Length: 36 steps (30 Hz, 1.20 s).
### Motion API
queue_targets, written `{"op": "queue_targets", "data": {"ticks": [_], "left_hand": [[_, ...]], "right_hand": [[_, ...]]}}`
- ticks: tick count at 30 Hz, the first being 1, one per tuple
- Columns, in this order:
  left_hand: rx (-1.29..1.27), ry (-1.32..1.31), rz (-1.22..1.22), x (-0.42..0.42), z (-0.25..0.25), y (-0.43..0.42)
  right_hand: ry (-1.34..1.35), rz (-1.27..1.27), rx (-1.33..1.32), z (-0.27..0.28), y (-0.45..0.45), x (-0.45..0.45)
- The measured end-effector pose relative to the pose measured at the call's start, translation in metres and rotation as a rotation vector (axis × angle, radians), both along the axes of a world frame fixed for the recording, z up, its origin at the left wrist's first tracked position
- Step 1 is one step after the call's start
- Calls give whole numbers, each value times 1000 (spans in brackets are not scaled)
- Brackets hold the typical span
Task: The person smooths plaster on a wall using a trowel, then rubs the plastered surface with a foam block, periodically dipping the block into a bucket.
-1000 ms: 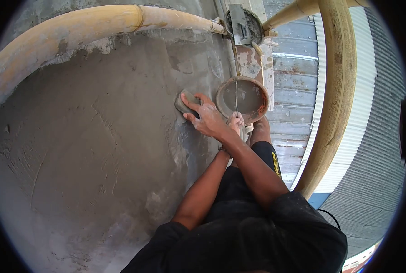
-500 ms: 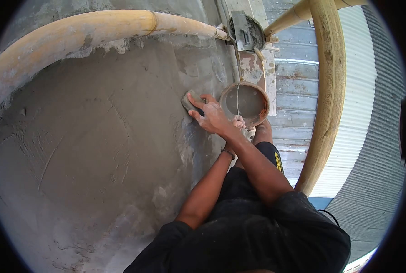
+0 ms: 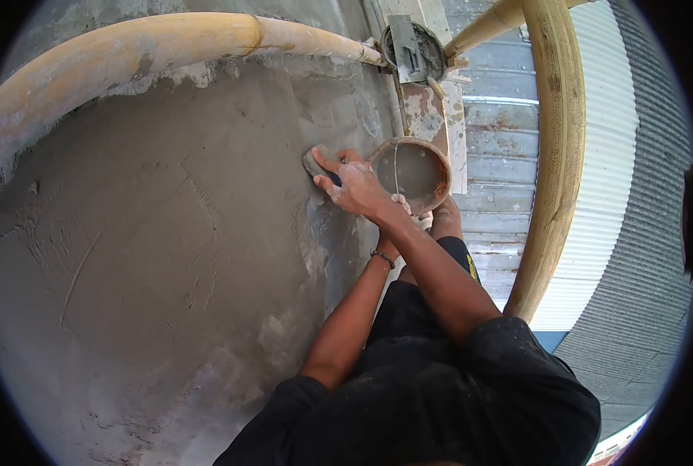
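My right hand [image 3: 356, 186] presses a grey, mortar-coated sponge [image 3: 313, 165] against the wet grey plaster wall [image 3: 152, 210]. My fingers are curled round the sponge's near side. Below the right forearm my left arm crosses over, and its hand [image 3: 400, 203] is closed on the thin wire handle [image 3: 396, 167] of a round bucket [image 3: 446, 175]. The right wrist partly covers that left hand. Greyish liquid fills part of the bucket, whose rim is smeared brown.
A bamboo pole [image 3: 191, 35] runs along the wall top, and an upright bamboo pole [image 3: 557, 155] stands at right. A steel trowel [image 3: 407, 50] lies across a mortar bucket [image 3: 433, 54] on a stained plank [image 3: 456, 140]. Corrugated roofing [image 3: 606, 179] lies below.
The view has shifted slightly, so most things sit a little further left. My right hand keeps the sponge on the wall, and my left hand still grips the bucket handle.
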<state>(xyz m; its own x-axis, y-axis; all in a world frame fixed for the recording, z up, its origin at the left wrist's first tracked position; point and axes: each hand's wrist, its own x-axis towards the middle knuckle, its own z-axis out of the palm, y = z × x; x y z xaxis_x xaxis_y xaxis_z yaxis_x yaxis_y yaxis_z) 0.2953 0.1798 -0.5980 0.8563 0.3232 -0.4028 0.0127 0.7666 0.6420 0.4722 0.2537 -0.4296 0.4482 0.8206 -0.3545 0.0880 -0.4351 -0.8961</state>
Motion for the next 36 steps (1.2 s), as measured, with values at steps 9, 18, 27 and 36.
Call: {"op": "queue_targets", "data": {"ticks": [9, 18, 27, 36], "left_hand": [[156, 594, -7, 42, 103, -7], [196, 676, 36, 64, 132, -12], [-21, 459, 241, 87, 180, -11], [-91, 385, 274, 83, 209, -12]], "right_hand": [[67, -369, 164, 13, 86, 80], [96, -130, -64, 32, -50, 18], [-28, 91, -710, -86, -106, 16], [-532, 154, -576, -163, -94, -38]]}}
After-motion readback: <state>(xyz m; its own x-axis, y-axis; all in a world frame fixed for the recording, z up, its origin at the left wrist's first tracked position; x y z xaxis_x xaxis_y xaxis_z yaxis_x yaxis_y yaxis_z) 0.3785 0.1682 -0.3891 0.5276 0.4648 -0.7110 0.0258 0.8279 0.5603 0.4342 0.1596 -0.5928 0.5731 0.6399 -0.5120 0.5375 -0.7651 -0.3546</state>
